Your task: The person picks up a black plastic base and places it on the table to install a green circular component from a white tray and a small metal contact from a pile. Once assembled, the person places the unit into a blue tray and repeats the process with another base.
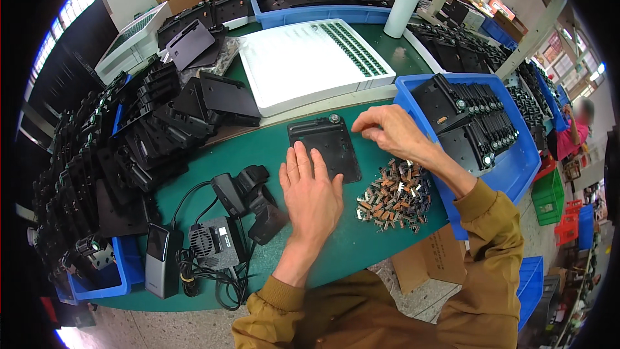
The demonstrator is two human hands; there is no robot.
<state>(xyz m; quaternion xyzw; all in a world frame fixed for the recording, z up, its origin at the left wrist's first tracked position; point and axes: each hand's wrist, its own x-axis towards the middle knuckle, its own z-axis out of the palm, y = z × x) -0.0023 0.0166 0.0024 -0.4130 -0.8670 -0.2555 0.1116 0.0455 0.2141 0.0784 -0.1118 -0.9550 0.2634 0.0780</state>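
A flat black plastic panel (341, 154) lies on the green work surface, with a raised bar and a small round silvery part along its far edge. My left hand (311, 197) rests on the panel's near left part, fingers stretched out and holding nothing. Just off the panel's far right corner hovers my right hand (397, 132), its fingers curled and pinched together. Whatever the pinch may hold is too small to make out. Close below that hand lies a heap of small brown, black and white slide-switch-like parts (395, 197).
A blue bin (526, 174) of black panels stands at the right, another blue tray (310, 18) behind. Black parts (155, 129) pile up at the left. A white tray (297, 68) holds rows of small parts. Cabled devices (216, 242) lie near left; a white bottle (404, 8) stands behind.
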